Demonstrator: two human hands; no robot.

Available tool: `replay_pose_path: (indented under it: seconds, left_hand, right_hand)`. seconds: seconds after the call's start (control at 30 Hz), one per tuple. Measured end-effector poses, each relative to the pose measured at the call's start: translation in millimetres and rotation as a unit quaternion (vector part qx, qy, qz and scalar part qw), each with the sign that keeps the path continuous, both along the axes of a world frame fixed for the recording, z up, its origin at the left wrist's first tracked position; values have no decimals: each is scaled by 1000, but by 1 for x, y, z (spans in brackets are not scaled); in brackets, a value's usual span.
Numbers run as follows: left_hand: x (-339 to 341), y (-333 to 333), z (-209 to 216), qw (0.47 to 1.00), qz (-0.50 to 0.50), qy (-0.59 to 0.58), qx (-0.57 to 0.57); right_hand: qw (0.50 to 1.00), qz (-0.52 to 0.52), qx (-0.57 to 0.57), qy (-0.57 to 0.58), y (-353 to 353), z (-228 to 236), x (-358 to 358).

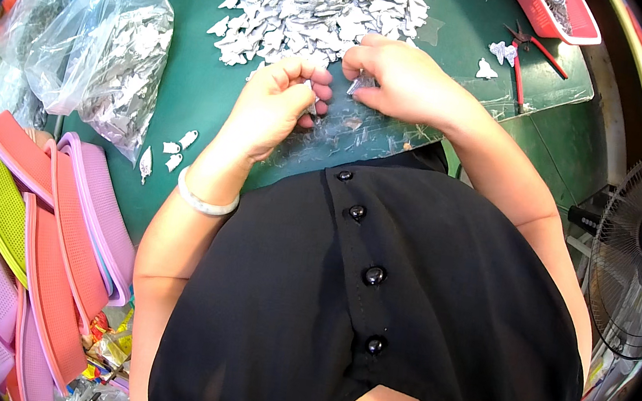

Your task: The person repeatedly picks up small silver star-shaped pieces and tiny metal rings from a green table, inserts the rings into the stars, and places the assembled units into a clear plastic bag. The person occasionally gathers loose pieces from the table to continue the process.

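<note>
- The left hand point(281, 101), a pale bangle point(206, 202) on its wrist, is above the tabletop point(210, 128) near its front edge; thumb and curled fingers grasp a small grey-white piece point(312, 98), mostly hidden.
- The right hand point(402, 75) is just beside it, fingers bent; a shiny silvery piece point(360, 85) shows between thumb and fingers, but I cannot tell whether they grip it.
- Beyond both hands, toward the far edge, spreads a heap of flat grey-white pieces point(322, 14).
- Near the tabletop's left edge, a clear plastic bag point(127, 60) holds more such pieces; four small whitish pieces point(173, 161) lie nearer the front.
- By the right front corner lie red-handled pliers point(518, 72), handles spread, with two loose grey-white pieces point(486, 70) beside them.
- A pink plastic basket point(543, 24) stands at the right edge, farther back.
- Off the tabletop, perforated plastic baskets point(77, 252) are nested at left; a black fan point(631, 260) stands at right.
</note>
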State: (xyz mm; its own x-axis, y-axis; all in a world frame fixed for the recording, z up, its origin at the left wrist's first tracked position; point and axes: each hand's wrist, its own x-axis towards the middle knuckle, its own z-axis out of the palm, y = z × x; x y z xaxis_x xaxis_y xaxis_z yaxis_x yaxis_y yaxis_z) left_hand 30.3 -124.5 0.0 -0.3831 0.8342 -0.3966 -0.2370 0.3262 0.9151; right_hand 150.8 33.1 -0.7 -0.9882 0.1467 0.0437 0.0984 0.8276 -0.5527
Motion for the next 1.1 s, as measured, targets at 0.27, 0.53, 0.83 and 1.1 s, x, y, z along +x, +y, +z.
replay_pose_path:
  seconds: [0.27, 0.53, 0.83, 1.1]
  left_hand:
    - [20, 28, -8, 868, -119, 482, 25]
    - [22, 39, -6, 819, -161, 547, -70]
    - [12, 28, -5, 902, -128, 401, -95]
    - [24, 36, -13, 825, -106, 549, -79]
  right_hand:
    - [795, -143, -589, 30, 37, -4, 25]
    - [812, -154, -562, 27, 36, -8, 31]
    - [997, -72, -4, 22, 8, -12, 21]
    - [998, -39, 36, 29, 9, -10, 28]
